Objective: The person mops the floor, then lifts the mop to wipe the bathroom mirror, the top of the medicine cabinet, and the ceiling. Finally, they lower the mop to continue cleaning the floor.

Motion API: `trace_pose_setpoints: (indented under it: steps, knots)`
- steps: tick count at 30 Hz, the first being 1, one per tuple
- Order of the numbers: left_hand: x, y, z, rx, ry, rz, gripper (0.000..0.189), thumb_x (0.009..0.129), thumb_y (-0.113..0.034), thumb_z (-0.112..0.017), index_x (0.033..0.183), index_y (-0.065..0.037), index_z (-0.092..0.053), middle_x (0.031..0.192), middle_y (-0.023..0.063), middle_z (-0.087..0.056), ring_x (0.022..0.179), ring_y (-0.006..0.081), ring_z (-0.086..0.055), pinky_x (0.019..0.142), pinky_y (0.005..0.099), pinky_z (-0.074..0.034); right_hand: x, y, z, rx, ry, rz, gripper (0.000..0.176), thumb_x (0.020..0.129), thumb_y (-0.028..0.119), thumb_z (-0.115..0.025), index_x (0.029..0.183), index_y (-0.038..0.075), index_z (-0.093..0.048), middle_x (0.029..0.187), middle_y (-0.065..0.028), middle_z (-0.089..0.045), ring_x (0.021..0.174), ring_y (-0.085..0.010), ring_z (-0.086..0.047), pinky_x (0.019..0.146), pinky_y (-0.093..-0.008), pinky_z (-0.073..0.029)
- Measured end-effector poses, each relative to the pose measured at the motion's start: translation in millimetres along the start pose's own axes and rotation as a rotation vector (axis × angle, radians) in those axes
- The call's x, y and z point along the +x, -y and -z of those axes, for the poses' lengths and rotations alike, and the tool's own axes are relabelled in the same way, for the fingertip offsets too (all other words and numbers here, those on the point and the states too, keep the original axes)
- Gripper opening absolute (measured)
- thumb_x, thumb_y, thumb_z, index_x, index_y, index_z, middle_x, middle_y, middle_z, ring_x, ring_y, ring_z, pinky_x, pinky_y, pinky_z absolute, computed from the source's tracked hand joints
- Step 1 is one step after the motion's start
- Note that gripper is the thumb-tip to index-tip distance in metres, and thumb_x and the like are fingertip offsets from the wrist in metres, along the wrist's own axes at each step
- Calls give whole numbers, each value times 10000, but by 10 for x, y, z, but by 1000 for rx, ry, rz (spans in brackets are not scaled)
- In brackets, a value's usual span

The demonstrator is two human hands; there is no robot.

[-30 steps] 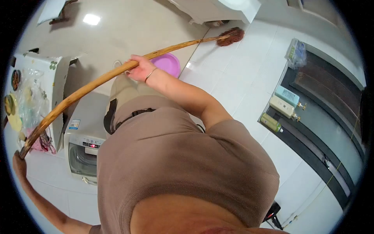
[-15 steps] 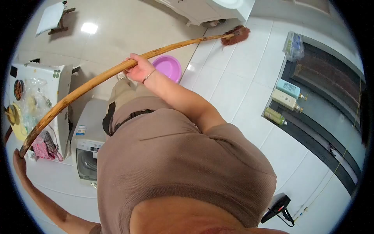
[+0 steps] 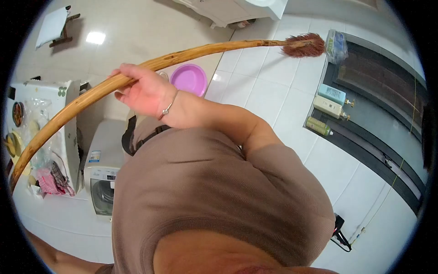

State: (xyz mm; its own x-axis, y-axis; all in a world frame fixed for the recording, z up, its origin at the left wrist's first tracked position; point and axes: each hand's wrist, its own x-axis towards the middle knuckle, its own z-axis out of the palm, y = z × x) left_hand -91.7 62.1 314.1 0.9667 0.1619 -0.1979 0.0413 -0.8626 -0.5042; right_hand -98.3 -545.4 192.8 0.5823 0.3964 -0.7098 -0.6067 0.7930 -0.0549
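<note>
A long-handled brush point(image 3: 178, 57) stretches across the view on a curved, bare wooden pole. Its brown bristle head point(image 3: 305, 45) is up by the white tiled wall, overlapping a clear plastic-wrapped pack point(image 3: 336, 47) at the window ledge. My right hand point(image 3: 146, 89), with a bracelet at the wrist, is closed around the middle of the pole, thumb and fingers on either side of it. Of my left arm only the forearm point(image 3: 68, 260) shows at the lower left; the hand is outside the picture. The pole's near end runs out of view at the left edge.
Below the pole a purple basin point(image 3: 188, 80) sits on the floor. At the left, a covered table point(image 3: 68, 137) bears food and plastic bags, beside a washing machine point(image 3: 102, 160). Bottles point(image 3: 327, 106) line the window ledge. A hair dryer point(image 3: 338, 228) hangs at lower right.
The brush has moved to the right, its head now against the view of the wrapped pack. My right hand has shifted left and closer; my left hand has left the view.
</note>
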Motion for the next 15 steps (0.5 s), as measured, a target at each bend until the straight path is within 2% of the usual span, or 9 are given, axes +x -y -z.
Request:
trace_pose_setpoints:
  steps: [1, 3, 4, 6, 7, 9, 13, 14, 15]
  knots:
    - [39, 105, -20, 2, -2, 0, 167, 717, -168, -631, 679, -6, -627, 747, 203, -633, 668, 382, -590, 628, 474, -463, -22, -49, -44, 0, 46, -1, 143, 857, 143, -564, 947, 32, -549, 976, -93, -595, 985, -204, -537, 901, -352, -367]
    - [140, 369, -120, -43, 92, 274, 166, 714, -174, -630, 711, -8, -639, 775, 203, -640, 671, 347, -587, 639, 449, -475, 15, -162, -60, 9, 165, 13, 178, 853, 161, -585, 965, 25, -556, 988, -97, -595, 996, -211, -535, 921, -356, -376]
    - [205, 562, -248, -40, 91, 278, 166, 714, -174, -630, 711, -8, -639, 775, 203, -640, 671, 347, -587, 639, 449, -475, 44, -211, -57, 10, 168, 10, 178, 853, 161, -585, 965, 25, -556, 988, -97, -595, 996, -211, -535, 921, -356, -376]
    - [329, 694, -289, -1009, -79, 926, 136, 706, -138, -619, 740, -9, -644, 786, 207, -641, 648, 327, -569, 653, 440, -486, 109, -308, -35, 108, 165, -61, 177, 844, 141, -594, 965, 19, -553, 993, -97, -595, 996, -218, -535, 915, -362, -395]
    - [331, 780, -281, -1000, -81, 926, 136, 706, -138, -619, 740, -9, -644, 786, 207, -641, 648, 327, -569, 653, 440, -486, 177, -355, 35, 157, 135, -77, 152, 836, 125, -601, 946, 32, -552, 990, -90, -596, 1002, -218, -536, 894, -372, -412]
    - [199, 255, 293, 118, 20, 133, 140, 687, -121, -617, 763, -8, -649, 777, 214, -638, 663, 353, -581, 640, 463, -485, 294, -336, 159, 176, 89, -97, 144, 829, 128, -608, 931, 44, -551, 979, -86, -596, 991, -217, -535, 895, -377, -403]
    - [257, -160, 471, 268, -129, -115, 152, 692, -138, -612, 766, -14, -656, 759, 214, -629, 709, 391, -591, 595, 485, -461, 691, -62, 637, 235, -55, -133, 142, 802, 146, -627, 898, 81, -545, 939, -74, -591, 943, -215, -529, 888, -400, -367]
    - [247, -386, 568, 294, 42, -62, 158, 698, -145, -602, 781, -28, -667, 772, 205, -629, 719, 360, -596, 604, 492, -456, 773, 43, 773, 219, -93, -102, 152, 795, 152, -628, 898, 84, -540, 925, -71, -587, 928, -216, -525, 883, -404, -356]
    - [264, -277, 308, 358, -87, -203, 217, 767, -107, -559, 951, -1, -605, 934, 207, -604, 873, 342, -576, 744, 432, -447, 835, 146, 917, 204, -131, -69, 161, 787, 157, -629, 898, 86, -536, 912, -67, -582, 914, -216, -522, 878, -408, -345]
